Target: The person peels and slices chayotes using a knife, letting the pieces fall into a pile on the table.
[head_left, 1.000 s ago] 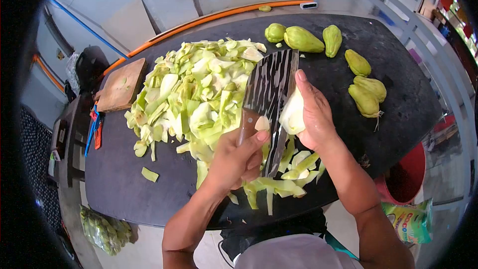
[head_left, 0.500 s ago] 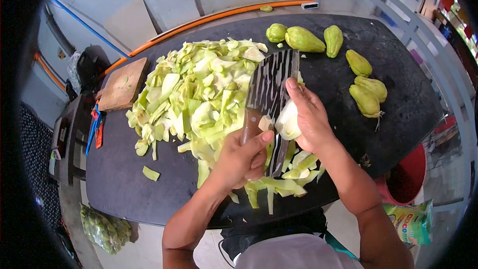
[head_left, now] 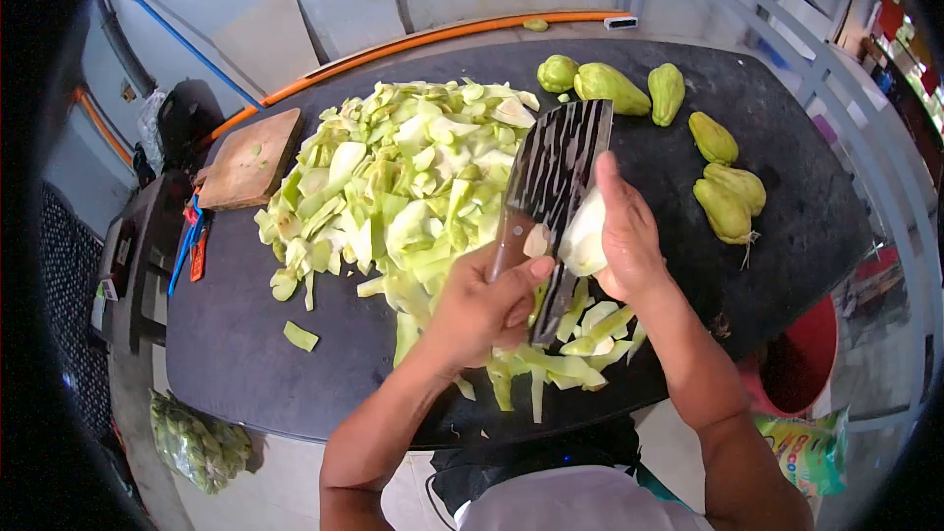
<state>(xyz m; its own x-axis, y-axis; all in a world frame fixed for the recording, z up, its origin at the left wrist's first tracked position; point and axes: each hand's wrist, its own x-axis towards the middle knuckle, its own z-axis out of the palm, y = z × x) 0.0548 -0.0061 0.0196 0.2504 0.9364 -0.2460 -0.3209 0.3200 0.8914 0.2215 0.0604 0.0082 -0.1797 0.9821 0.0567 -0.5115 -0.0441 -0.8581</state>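
My left hand [head_left: 482, 305] is closed round the brown wooden handle of a broad cleaver [head_left: 560, 162]. The blade points up and away, with dark and light streaks across its face. Close to the blade, a peeled pale chayote [head_left: 587, 231] sits in my right hand [head_left: 631, 236], partly covered by palm and fingers. Whether blade and chayote touch, I cannot tell. Left of and beyond the cleaver spreads a large heap of pale green peels and slices [head_left: 413, 177]. More peel strips [head_left: 560, 366] lie below my hands.
Several whole green chayotes [head_left: 612, 88] lie along the table's far right side. A wooden chopping board [head_left: 252, 159] rests at the left edge, with a red-and-blue tool [head_left: 193, 251] near it. Below the dark table [head_left: 256, 364] stand a red bucket [head_left: 821, 354] and a bag of greens [head_left: 200, 444].
The cleaver and both hands have shifted slightly right, and more of the brown handle shows. My grip on cleaver and chayote is the same. The whole view has moved a little.
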